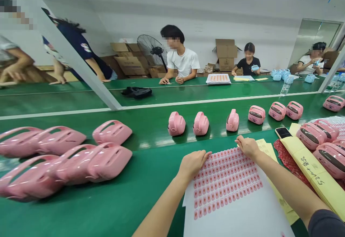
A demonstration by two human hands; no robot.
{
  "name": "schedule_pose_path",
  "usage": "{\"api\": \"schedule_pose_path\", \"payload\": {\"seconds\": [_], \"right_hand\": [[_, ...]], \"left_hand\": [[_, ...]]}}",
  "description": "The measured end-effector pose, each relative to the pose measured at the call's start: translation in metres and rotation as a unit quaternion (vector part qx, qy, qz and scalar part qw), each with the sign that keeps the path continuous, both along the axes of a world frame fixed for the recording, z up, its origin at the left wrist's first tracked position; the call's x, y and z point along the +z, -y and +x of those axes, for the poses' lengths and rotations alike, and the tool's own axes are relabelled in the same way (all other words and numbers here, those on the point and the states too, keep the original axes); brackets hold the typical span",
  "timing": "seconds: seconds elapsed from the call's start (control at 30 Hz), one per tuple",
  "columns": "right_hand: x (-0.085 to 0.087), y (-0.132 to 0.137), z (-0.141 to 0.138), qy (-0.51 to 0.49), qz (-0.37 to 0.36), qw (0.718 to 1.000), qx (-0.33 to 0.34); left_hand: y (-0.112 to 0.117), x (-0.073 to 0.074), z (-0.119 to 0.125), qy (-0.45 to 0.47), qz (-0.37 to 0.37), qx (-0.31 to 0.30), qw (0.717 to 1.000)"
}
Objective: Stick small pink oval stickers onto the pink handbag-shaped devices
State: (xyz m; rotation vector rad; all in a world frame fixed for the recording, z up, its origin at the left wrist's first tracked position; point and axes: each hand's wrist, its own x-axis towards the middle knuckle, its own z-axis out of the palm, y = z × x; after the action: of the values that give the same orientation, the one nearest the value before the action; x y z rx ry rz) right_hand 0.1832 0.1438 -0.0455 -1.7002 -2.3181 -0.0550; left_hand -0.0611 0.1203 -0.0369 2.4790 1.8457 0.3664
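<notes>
A white sheet [229, 201] covered with rows of small pink stickers lies on the green table in front of me. My left hand [192, 162] rests on its upper left corner, fingers curled against the paper. My right hand [248, 146] presses on the upper right corner, fingers bent down on the edge. Just beyond the sheet, three pink plastic cases [201, 123] stand in a row on the conveyor belt [151, 129].
Several pink cases [88, 161] pile at the left, more [320, 140] at the right beside a phone [283, 132] and yellow paper strips [312, 168]. Across the belt sit other people [180, 59], with a sticker sheet stack [218, 78], blue cases [280, 74], a fan and cardboard boxes.
</notes>
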Motion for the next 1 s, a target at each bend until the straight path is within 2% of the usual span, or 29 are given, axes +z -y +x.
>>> {"api": "schedule_pose_path", "payload": {"seconds": [0.13,0.3,0.47,0.63,0.73,0.83,0.93,1.0], "right_hand": [[-0.001,-0.004,-0.003,0.002,0.013,1.0,0.002],[-0.009,-0.01,-0.006,0.009,0.006,1.0,0.012],[-0.029,-0.016,-0.004,0.013,0.007,1.0,0.005],[-0.041,-0.028,-0.007,-0.005,0.028,0.999,0.017],[-0.043,-0.028,-0.006,-0.029,0.061,0.997,0.028],[-0.048,-0.014,-0.002,-0.066,0.108,0.991,0.042],[-0.063,0.009,0.0,-0.147,0.194,0.967,0.073],[-0.072,0.021,-0.001,-0.181,0.253,0.945,0.103]], "left_hand": [[-0.002,-0.01,0.001,0.018,-0.012,0.0,1.0],[-0.008,-0.008,0.006,0.054,-0.051,0.012,0.997],[-0.013,-0.009,-0.001,0.115,-0.098,0.077,0.985],[-0.015,-0.026,0.0,0.192,-0.107,0.159,0.962],[-0.014,-0.035,-0.002,0.242,-0.081,0.196,0.947],[-0.013,-0.037,-0.009,0.292,-0.045,0.215,0.931],[-0.025,-0.03,-0.015,0.344,-0.03,0.225,0.911],[-0.042,-0.022,-0.015,0.385,-0.036,0.229,0.893]]}}
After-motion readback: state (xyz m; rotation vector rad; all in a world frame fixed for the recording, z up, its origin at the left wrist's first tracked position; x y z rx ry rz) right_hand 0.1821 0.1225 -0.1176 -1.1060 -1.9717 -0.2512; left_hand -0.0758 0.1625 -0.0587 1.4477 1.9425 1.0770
